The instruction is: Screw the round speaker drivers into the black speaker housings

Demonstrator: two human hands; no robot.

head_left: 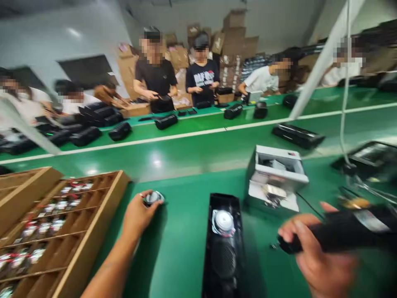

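Speaker (154, 198) and left hand (139, 215) were joined: I saw thumb and fingers clamped on its rim, just right of the carton (89, 236). I could not tell whether it touched the desk (182, 236) or hung slightly above it.

What I watched most was the black case (215, 244). It lay to the right of that speaker and mostly nearer the camera, its long axis running away from me, with green desk between them. A second speaker, the seated one (223, 221), sat inside toward the far end; a round grille (223, 260) showed on the near side of it.

From the right, the right hand (319, 252) had its fingers wrapped round a driver (341, 229), the tip aimed left at the case. In my view that tip was nearer the case than the left hand was. Blur hid its detail.

The white box (263, 171) of small parts stood just beyond the driver, beside the case's far end, crowding that side. A cable (343, 124) hung past it. Divided rows of speakers filled part of the carton, and people (156, 78) worked across the desk.
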